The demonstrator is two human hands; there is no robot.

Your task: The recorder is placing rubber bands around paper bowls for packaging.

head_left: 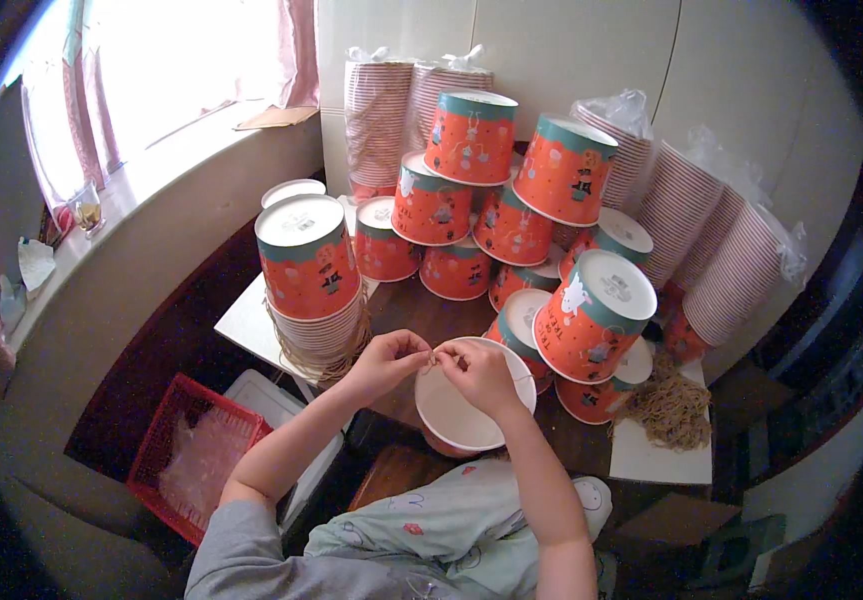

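Note:
An open white-lined paper bucket (pixel 461 415) stands upright in front of me, close to my lap. Above its far rim, my left hand (pixel 396 362) and my right hand (pixel 476 375) meet with their fingertips pinched together. Between the fingertips shows a small piece of tan cord (pixel 432 360); its exact shape is too small to make out. The bucket's outer side is mostly hidden from above. To the left of my left hand rises a stack of nested buckets (pixel 311 270), orange and green on top, with loops of tan cord hanging around its lower part.
Upside-down orange buckets (pixel 471 140) are piled at the back and right of the brown table. Bagged stacks of nested buckets (pixel 379 125) lean along the wall. A heap of tan cord (pixel 671 405) lies at the right. A red basket (pixel 166 450) holding clear plastic stands lower left.

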